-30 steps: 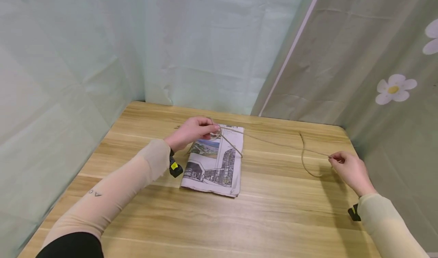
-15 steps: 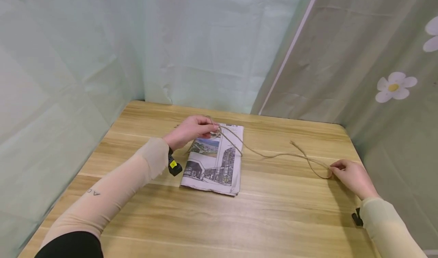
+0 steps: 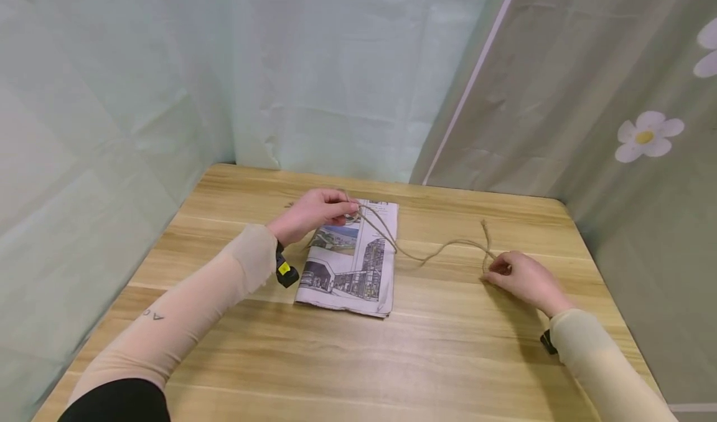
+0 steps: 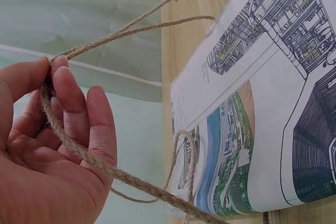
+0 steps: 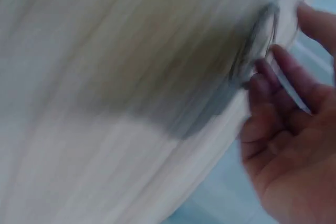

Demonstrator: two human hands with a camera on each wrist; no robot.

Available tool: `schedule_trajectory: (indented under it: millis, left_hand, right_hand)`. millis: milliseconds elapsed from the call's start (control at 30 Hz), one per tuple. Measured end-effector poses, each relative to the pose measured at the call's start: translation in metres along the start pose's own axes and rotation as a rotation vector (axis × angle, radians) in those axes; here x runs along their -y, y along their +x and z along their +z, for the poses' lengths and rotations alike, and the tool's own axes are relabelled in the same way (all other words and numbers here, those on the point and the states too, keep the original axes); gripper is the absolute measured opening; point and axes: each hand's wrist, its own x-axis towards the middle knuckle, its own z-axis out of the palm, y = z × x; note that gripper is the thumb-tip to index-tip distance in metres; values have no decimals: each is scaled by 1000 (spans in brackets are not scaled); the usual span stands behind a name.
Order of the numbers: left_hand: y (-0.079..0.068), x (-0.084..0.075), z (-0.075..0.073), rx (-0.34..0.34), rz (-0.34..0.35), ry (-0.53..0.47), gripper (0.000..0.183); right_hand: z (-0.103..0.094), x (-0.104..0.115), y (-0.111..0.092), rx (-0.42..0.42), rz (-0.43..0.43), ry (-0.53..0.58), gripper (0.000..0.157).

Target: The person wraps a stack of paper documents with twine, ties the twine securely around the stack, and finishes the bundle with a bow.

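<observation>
A folded newspaper (image 3: 347, 285) lies on the wooden table, with jute twine (image 3: 411, 257) crossing its upper part. My left hand (image 3: 316, 213) pinches the twine between thumb and index finger just above the paper's upper left. In the left wrist view, twine strands (image 4: 136, 27) fan out from that pinch and one strand (image 4: 121, 179) runs down across the palm. To the right of the newspaper, my right hand (image 3: 523, 279) is beside the loose end of the twine. Its thumb and fingertips stand apart in the blurred right wrist view, and the twine near them is unclear.
The wooden table (image 3: 269, 360) reaches back to pale curtains (image 3: 358, 86) and a grey-green curtain with flower prints (image 3: 594, 117) on the right. Curtain also hangs along the left edge.
My right hand has moved left toward the newspaper. The twine between the hands has gone from nearly straight to slack and wavy. My left hand has stayed in place, pinching.
</observation>
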Motion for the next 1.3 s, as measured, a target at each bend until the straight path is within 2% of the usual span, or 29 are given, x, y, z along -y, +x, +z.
schedule_trajectory:
  millis: [167,267,333,400,500,600,700,900,1033,1133,1300]
  left_hand:
    - [-1,-2,3,3,2,5,31]
    - [-1,-3,3,2,2,13,33]
    - [-1,-3,3,1,5,17,36]
    - [-1,-2,3,0,6,7,37]
    - [-1,-1,2,-3,12,-8,34]
    - [0,-1,3,-7,15,-10,30]
    - [-1,-2,3,-10,15,-7,28]
    - [0,-6,5,-8,3,-9,27]
    - [2,-8,7,-16,-1,-22,25]
    - [4,-8,8,-26,-5,-25,23]
    - [9,-10,11,-30,-9,-21,29]
  right_hand:
    - [7,9,0,-38,-98,-117,11]
    - [7,10,-4,-76,-154,-117,5]
    - [3,12,-7,-75,-161,-63,6]
    - [-5,15,-11,-52,-132,38,8]
    - [-21,23,-18,-20,-84,153,18]
    - [-36,29,-24,4,-81,165,29]
    - [-44,35,-29,5,-88,140,30]
    - [-56,49,-36,25,-42,282,31]
    - [-62,56,-38,52,-69,368,26]
    - [-61,64,-38,28,-107,432,21]
    - [-49,90,-33,-33,-250,517,11]
